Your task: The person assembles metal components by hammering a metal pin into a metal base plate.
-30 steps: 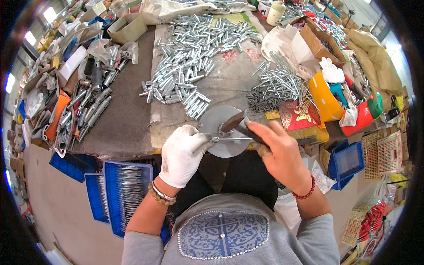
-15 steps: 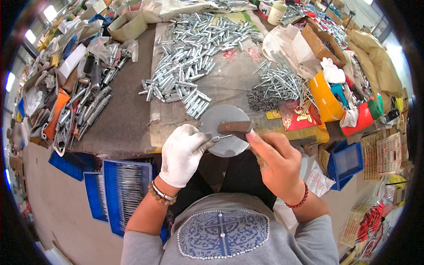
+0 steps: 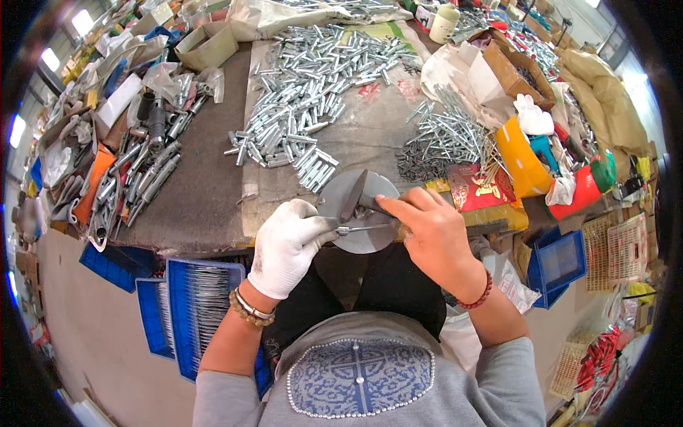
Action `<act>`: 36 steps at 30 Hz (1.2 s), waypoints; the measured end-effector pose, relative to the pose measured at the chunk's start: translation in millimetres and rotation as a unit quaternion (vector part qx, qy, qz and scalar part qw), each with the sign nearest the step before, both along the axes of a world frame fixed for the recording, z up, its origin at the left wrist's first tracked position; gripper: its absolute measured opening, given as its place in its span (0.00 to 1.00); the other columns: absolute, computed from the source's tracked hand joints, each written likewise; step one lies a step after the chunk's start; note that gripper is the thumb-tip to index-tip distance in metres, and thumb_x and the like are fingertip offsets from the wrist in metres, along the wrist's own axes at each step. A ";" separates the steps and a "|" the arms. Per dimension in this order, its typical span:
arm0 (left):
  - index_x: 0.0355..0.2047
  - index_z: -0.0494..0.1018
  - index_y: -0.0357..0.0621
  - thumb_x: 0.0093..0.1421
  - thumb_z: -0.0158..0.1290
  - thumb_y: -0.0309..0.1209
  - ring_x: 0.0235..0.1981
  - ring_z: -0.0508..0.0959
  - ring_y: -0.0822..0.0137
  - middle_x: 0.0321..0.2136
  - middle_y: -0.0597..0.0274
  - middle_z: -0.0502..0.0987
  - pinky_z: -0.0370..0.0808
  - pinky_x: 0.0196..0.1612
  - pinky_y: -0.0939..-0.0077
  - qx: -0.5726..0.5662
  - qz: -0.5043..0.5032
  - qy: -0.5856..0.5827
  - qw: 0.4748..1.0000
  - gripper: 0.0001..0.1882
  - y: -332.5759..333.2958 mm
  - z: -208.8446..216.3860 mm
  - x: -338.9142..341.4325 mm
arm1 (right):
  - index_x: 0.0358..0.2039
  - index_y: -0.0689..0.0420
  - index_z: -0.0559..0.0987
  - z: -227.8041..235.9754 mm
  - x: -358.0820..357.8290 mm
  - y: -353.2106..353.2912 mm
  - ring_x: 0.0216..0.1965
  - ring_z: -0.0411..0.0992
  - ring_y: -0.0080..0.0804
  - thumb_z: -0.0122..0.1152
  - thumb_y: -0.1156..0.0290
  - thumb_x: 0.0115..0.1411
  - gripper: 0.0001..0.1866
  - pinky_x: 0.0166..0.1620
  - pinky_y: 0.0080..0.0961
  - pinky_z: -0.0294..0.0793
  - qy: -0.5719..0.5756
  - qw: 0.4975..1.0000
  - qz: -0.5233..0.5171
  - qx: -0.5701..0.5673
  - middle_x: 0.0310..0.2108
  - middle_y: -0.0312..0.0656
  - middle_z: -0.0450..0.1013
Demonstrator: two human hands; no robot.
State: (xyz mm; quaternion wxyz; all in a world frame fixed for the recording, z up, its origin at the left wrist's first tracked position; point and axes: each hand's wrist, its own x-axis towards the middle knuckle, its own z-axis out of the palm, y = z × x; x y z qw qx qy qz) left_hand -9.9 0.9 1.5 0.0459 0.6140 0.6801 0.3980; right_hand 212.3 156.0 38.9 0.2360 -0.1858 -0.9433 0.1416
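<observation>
My left hand (image 3: 293,245), in a white glove with darkened fingertips, pinches a thin metal rod (image 3: 370,227) that has a thicker sleeve at its left end. The rod lies level over the near part of a round grey metal disc (image 3: 338,192) at the table's front edge. My bare right hand (image 3: 437,238) is closed on what looks like a hammer (image 3: 354,196), its dark blocky head standing tilted above the disc. Any handle is hidden by the fingers. The rod's right end reaches those fingers; whether they touch it I cannot tell.
Beyond the disc lies a heap of short metal sleeves (image 3: 299,99). Thin rods (image 3: 455,124) and small dark pieces (image 3: 420,162) are piled to the right, beside a red packet (image 3: 478,186). Blue crates (image 3: 174,306) of rods stand below at left. Tools (image 3: 153,153) crowd the left side.
The hammer head has swung from lying crosswise to pointing away from me, and shifted left. My right hand has moved slightly left with it. The rod has come lower and more level.
</observation>
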 end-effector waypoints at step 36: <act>0.69 0.69 0.40 0.64 0.64 0.29 0.37 0.85 0.67 0.39 0.54 0.87 0.81 0.45 0.71 -0.030 0.149 -0.504 0.851 0.34 -68.8 -15.2 55.1 | 0.57 0.63 0.75 -36.4 -16.2 -110.4 0.34 0.77 0.21 0.61 0.86 0.67 0.18 0.36 0.21 0.79 -0.067 0.803 -0.006 -0.592 0.36 0.39 0.80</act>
